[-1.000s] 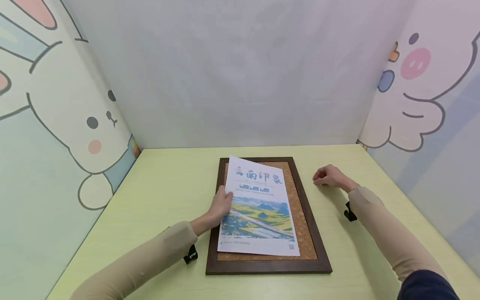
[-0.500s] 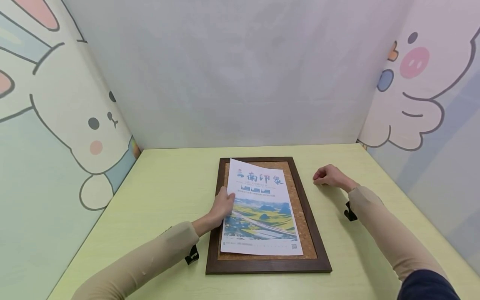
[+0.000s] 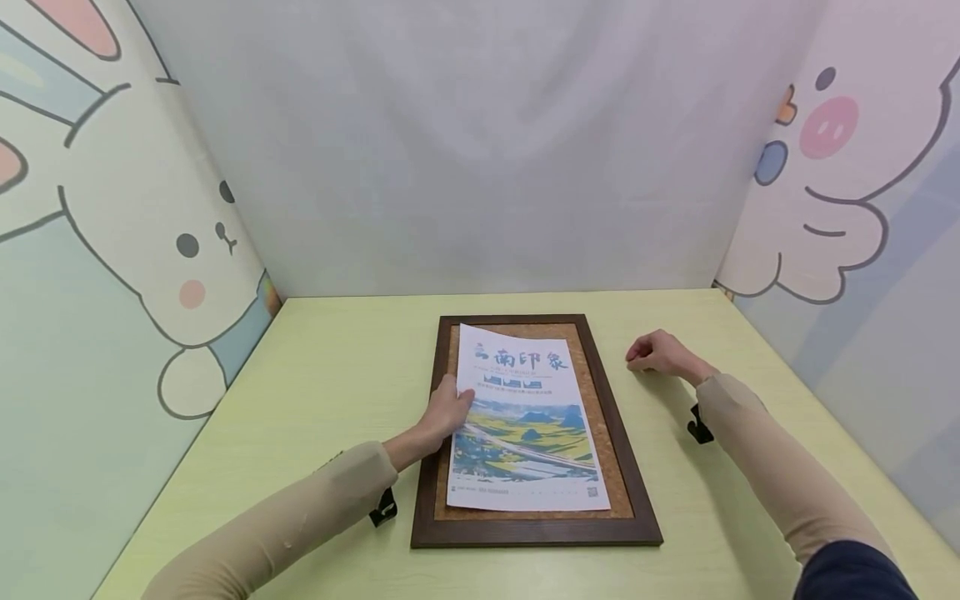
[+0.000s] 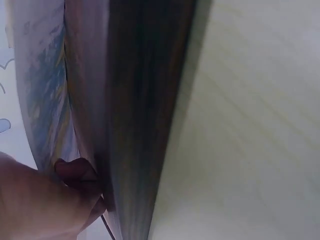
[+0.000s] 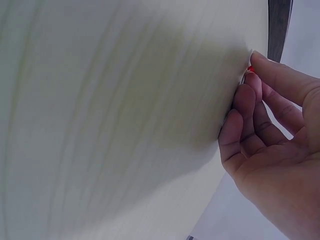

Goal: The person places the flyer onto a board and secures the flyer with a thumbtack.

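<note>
A printed poster (image 3: 517,450), with blue lettering above a green and yellow landscape, lies over the cork board (image 3: 611,487) inside its dark brown frame. My left hand (image 3: 444,414) pinches the poster's left edge, thumb on the printed face. In the left wrist view, that edge of the poster (image 4: 42,85) bows up from the frame (image 4: 145,100), with the fingertips right at the frame's side. To the right of the board, my right hand (image 3: 663,353) rests low at the table, fingers curled. Between its thumb and forefinger a small red thing (image 5: 251,68) shows, mostly hidden.
The board lies on a pale yellow-green table (image 3: 345,358). A plain grey-white wall (image 3: 480,167) stands behind it. Side walls with a cartoon rabbit (image 3: 150,250) and a cartoon pig (image 3: 832,183) bound the table left and right.
My left hand has shifted the poster slightly to the right and toward the near side, its top edge now lower within the frame. The right hand has stayed in place.
</note>
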The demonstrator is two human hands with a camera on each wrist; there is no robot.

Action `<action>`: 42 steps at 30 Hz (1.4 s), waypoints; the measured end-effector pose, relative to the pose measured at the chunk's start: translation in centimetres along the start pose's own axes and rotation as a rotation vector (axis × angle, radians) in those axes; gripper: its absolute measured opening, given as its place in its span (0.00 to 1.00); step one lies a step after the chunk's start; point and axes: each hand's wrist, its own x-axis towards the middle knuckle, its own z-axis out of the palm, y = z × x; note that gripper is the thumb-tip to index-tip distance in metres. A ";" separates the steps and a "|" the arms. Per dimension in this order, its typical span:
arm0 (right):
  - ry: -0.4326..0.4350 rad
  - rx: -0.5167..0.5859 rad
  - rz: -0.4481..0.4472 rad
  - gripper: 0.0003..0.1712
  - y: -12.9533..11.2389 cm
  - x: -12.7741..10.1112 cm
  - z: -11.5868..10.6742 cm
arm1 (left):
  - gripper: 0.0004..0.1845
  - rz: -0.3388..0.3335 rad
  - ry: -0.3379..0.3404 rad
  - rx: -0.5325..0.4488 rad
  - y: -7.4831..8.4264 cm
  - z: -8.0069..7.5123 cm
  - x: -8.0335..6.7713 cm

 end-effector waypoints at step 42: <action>-0.011 0.279 0.014 0.15 -9.5 8.8 1.9 | 0.52 0.355 -0.281 0.911 -1.2 -3.2 0.3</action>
